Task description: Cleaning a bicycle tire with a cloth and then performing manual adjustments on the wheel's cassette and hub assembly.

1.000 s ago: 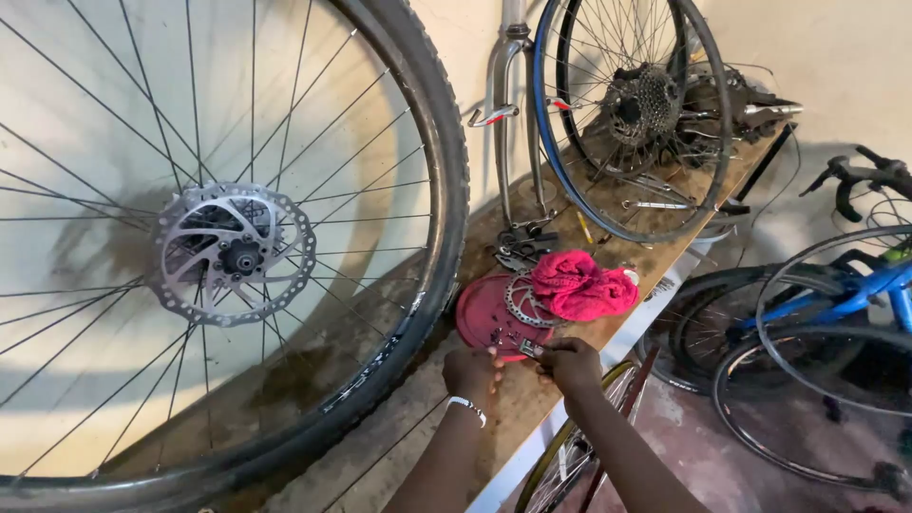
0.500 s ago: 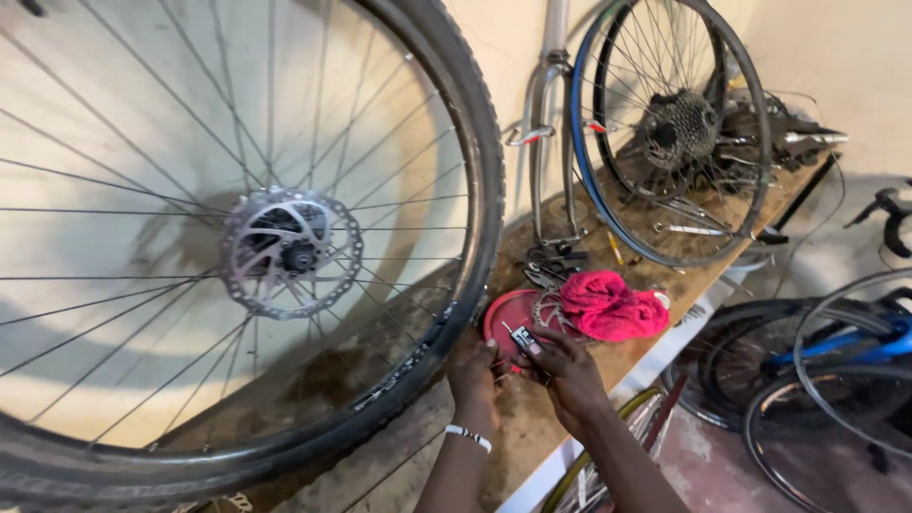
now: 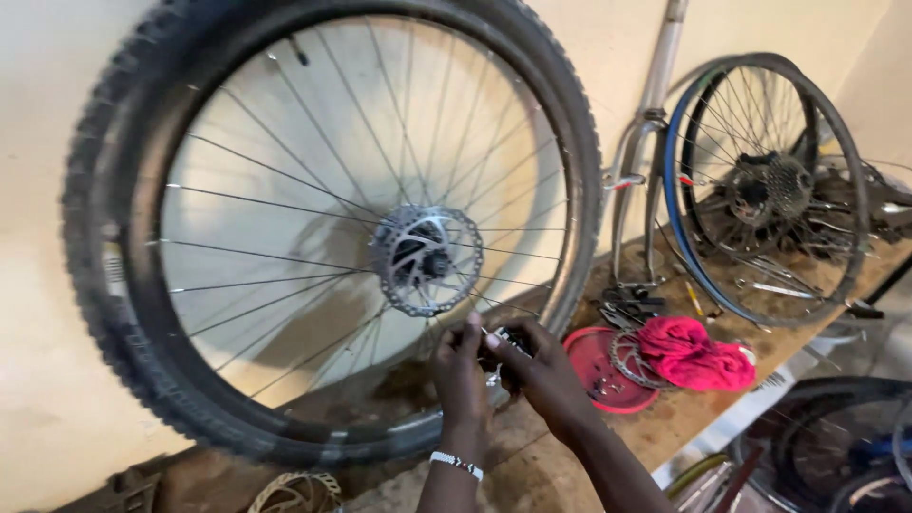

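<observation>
1. Small dark metal part [image 3: 510,344] pinched between both hands, just below and in front of the disc [image 3: 425,259] of the big wheel [image 3: 323,228] — blurred, black with a pale glint at the near end, too small to name more closely.
2. Long axis hard to judge; seems to run roughly level, left to right, from one hand to the other.
3. Left hand [image 3: 461,375] raised, fingers [image 3: 472,332] curled and pressed together, tips on the part's left end; beaded band at the wrist.
4. Right hand [image 3: 543,372] closed over the part from the right, thumb and forefinger gripping it.
5. Big wheel upright against the pale wall, knobbly tyre, thin spokes, toothed silver disc at the hub.
6. On the wooden bench [image 3: 684,427] to the right: red round lid [image 3: 597,369] with a chainring [image 3: 635,359] lying in it, pink rag [image 3: 698,351] just beside and partly over it.
7. Farther right, second wheel [image 3: 765,190] with a blue rim and a cog set, leaning beside a grey frame [image 3: 646,142].
</observation>
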